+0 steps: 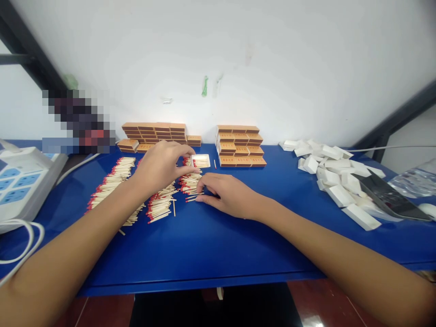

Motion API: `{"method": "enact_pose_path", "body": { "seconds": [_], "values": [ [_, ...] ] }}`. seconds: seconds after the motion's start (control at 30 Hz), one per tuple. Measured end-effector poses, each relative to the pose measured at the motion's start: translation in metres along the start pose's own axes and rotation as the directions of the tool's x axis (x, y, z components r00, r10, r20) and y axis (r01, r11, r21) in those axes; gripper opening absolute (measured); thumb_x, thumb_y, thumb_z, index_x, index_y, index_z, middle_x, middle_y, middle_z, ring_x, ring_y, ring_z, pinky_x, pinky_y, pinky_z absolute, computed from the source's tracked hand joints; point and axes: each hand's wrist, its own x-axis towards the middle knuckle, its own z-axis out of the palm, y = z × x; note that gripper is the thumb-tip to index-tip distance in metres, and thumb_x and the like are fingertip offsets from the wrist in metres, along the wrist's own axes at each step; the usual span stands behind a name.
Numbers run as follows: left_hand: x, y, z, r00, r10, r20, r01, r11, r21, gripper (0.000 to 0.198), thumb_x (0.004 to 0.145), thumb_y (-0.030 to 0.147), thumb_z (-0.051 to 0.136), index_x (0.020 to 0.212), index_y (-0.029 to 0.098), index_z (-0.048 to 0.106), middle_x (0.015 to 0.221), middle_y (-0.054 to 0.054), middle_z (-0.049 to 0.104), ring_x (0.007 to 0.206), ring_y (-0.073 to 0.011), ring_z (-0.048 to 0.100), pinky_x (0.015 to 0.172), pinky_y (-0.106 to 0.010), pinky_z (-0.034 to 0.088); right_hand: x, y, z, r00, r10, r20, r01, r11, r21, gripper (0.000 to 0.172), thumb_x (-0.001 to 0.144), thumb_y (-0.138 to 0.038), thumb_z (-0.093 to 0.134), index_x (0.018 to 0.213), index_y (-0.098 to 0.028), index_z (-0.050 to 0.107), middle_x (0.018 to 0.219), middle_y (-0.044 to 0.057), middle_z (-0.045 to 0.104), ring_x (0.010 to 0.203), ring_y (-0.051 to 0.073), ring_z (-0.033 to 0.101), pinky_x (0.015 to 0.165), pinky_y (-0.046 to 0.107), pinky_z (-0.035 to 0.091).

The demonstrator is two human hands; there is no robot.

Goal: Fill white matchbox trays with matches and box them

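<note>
My left hand (166, 164) reaches over the match piles, its thumb and fingertips at the front and back of a white matchbox tray (205, 156). Some red-headed matchsticks lie inside the tray. Close by, my right hand (231, 195) has its thumb and index finger bent around the ends of a few matchsticks (190, 198) at the near edge of the right-hand pile (188, 184). Another match pile (159, 206) lies beneath my left wrist, and a long one (111, 184) spreads to its left, partly hidden by the forearm. A single match (215, 164) lies right of the tray.
Closed matchboxes are stacked against the wall at left (156, 131) and right (241, 147). White empty-looking trays (340, 170) are heaped at the right, beside a dark phone-like device (391, 195). A white power strip (23, 181) with cables stands on the blue table (259, 250) at far left.
</note>
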Motion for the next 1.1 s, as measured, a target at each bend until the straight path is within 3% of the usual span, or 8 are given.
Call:
{"method": "enact_pose_path", "body": {
  "seconds": [0.17, 0.43, 0.6, 0.93, 1.1],
  "values": [
    [0.0002, 0.0013, 0.0004, 1.0, 0.002, -0.006, -0.002, 1.0, -0.006, 0.039, 0.085, 0.048, 0.089, 0.11, 0.019, 0.08, 0.11, -0.009, 0.084, 0.104, -0.032, 0.079, 0.091, -0.041, 0.057, 0.0006, 0.0012, -0.0001, 1.0, -0.02, 0.015, 0.019, 1.0, 0.02, 0.008, 0.106, -0.022, 0.063, 0.1, -0.019, 0.066, 0.1, 0.003, 0.069, 0.081, 0.015, 0.056, 0.075, 0.028, 0.039],
    [-0.0006, 0.0002, -0.0006, 1.0, 0.012, -0.016, -0.013, 0.999, -0.032, 0.042, 0.085, 0.048, 0.089, 0.113, 0.018, 0.08, 0.111, -0.01, 0.084, 0.104, -0.0326, 0.08, 0.091, -0.042, 0.059, 0.0011, 0.0018, -0.0044, 0.995, 0.067, 0.077, -0.063, 0.996, -0.059, 0.008, 0.108, -0.022, 0.06, 0.102, -0.018, 0.064, 0.107, 0.006, 0.07, 0.091, 0.019, 0.06, 0.08, 0.031, 0.042],
    [-0.0006, 0.0012, -0.0006, 1.0, 0.014, -0.02, -0.014, 1.0, -0.019, 0.04, 0.084, 0.047, 0.09, 0.11, 0.019, 0.08, 0.109, -0.01, 0.084, 0.103, -0.0327, 0.08, 0.092, -0.043, 0.058, 0.001, 0.0008, -0.0028, 0.996, 0.064, 0.057, -0.061, 0.996, -0.061, 0.008, 0.108, -0.024, 0.059, 0.108, -0.019, 0.064, 0.106, 0.006, 0.071, 0.09, 0.018, 0.061, 0.078, 0.03, 0.041],
    [0.0001, 0.0014, -0.0012, 1.0, 0.009, 0.016, -0.008, 0.999, -0.038, 0.04, 0.087, 0.047, 0.088, 0.112, 0.017, 0.08, 0.112, -0.011, 0.084, 0.106, -0.0334, 0.079, 0.095, -0.043, 0.057, 0.0021, -0.0046, -0.0046, 0.979, 0.142, 0.144, -0.123, 0.983, -0.134, 0.015, 0.112, -0.028, 0.054, 0.109, -0.018, 0.064, 0.117, 0.008, 0.073, 0.093, 0.021, 0.064, 0.079, 0.032, 0.042],
    [0.0, 0.0001, 0.0002, 1.0, -0.007, 0.023, 0.008, 0.999, -0.053, 0.039, 0.089, 0.052, 0.084, 0.113, 0.02, 0.081, 0.112, -0.01, 0.084, 0.106, -0.0322, 0.078, 0.096, -0.043, 0.056, 0.0021, 0.0005, -0.0028, 0.985, 0.125, 0.116, -0.1, 0.975, -0.197, 0.018, 0.113, -0.028, 0.05, 0.109, -0.017, 0.064, 0.115, 0.009, 0.072, 0.092, 0.021, 0.064, 0.078, 0.033, 0.041]
  ]
}}
